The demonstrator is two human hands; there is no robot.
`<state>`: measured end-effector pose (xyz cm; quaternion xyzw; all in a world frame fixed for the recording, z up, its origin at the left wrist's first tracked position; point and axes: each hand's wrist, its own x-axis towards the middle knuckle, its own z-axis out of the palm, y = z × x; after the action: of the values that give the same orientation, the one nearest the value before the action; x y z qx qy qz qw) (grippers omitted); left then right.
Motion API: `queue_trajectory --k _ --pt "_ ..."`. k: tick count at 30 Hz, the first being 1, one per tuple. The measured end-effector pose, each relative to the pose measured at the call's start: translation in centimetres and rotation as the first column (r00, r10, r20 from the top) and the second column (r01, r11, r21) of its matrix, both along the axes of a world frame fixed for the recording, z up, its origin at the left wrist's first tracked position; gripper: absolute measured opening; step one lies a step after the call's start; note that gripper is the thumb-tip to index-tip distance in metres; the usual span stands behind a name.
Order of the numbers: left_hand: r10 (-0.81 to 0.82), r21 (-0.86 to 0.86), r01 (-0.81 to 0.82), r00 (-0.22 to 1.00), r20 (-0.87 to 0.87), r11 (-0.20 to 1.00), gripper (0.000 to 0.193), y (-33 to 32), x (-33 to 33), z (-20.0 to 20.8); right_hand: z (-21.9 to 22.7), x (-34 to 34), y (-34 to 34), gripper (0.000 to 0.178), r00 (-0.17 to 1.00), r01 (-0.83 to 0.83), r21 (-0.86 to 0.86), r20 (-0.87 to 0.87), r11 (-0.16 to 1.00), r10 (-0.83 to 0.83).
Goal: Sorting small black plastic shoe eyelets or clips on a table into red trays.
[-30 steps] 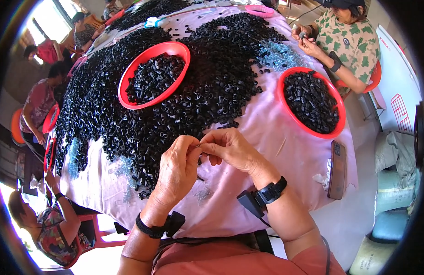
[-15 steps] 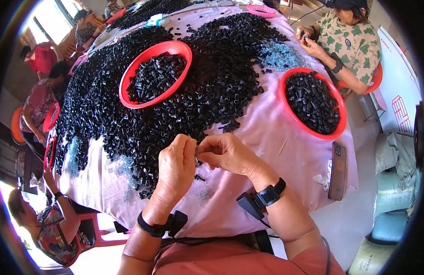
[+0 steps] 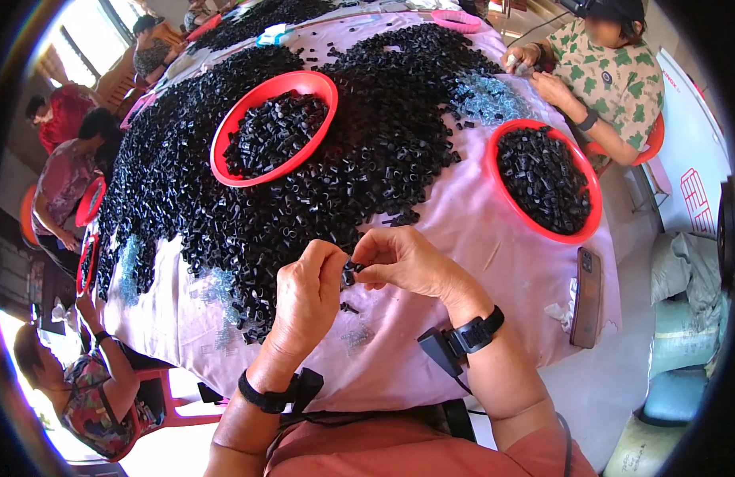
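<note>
Over the near part of the table, my left hand point(image 3: 305, 292) and my right hand point(image 3: 407, 266) are held close together with fingertips pinched. Between them shows a small black plastic piece point(image 3: 351, 271), held in the right fingertips. The left thumb and finger close up beside it; what they grip is hidden. Beyond my hands spreads a large heap of small black plastic pieces point(image 3: 304, 211), many ring-like. A red basin point(image 3: 217, 159) full of similar pieces rests on the heap.
To the right stand a second filled red basin point(image 3: 596, 213) and a phone point(image 3: 586, 298) at the pink cloth's edge point(image 3: 534, 342). Clear bluish bits point(image 3: 491, 99) lie near a co-worker in a patterned shirt point(image 3: 610, 75). Other people sit along the left side. Sacks point(image 3: 678, 334) are stacked right.
My hands have drawn slightly apart, the right one shifting a little right. The black piece now shows between the fingertips. The co-worker's hands at the right have moved slightly.
</note>
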<state>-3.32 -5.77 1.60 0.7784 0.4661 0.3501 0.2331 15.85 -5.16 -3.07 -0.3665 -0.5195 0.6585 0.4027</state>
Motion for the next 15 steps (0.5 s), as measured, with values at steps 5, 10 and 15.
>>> queue_trajectory --k 5,10,15 --pt "-0.032 -0.037 0.031 0.999 -0.018 0.999 0.007 0.09 -0.26 -0.37 0.08 -0.17 0.07 0.019 0.998 -0.012 -0.001 -0.068 1.0 0.012" --pt "-0.068 0.004 0.068 0.995 -0.071 0.998 0.007 0.29 -0.27 -0.52 0.39 -0.14 0.11 0.02 0.997 -0.015 -0.017 -0.078 1.0 0.013" --pt "-0.122 -0.032 0.118 0.984 -0.132 0.992 0.006 0.49 -0.31 0.04 0.16 -0.15 0.14 0.022 0.998 0.006 0.016 -0.07 1.0 -0.005"
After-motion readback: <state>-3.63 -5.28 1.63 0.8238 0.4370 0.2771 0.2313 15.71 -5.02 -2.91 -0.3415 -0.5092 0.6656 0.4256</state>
